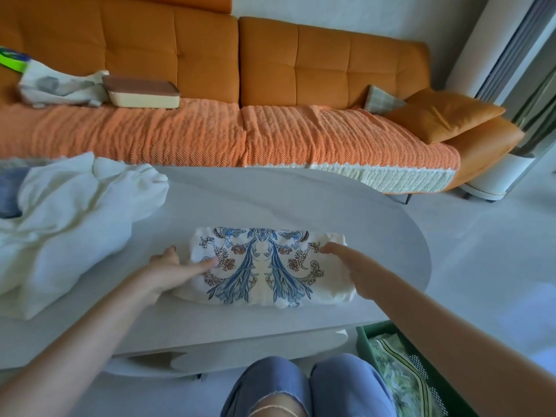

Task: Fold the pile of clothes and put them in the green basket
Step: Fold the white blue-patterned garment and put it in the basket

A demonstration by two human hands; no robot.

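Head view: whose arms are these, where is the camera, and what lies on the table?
No machine here: a person wears one camera on the head, looking down at their own arms. The left hand and right hand rest on a folded printed garment on the pale table; nothing is lifted. Whether the right one pinches the cloth is unclear. A white pile of clothes waits at the left. The green basket, holding a patterned cloth, stands on the floor at the right. An orange sofa is behind.

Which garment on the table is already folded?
The floral-print garment, a neat rectangle between the left hand and right hand; the plain white garment to its left lies crumpled.
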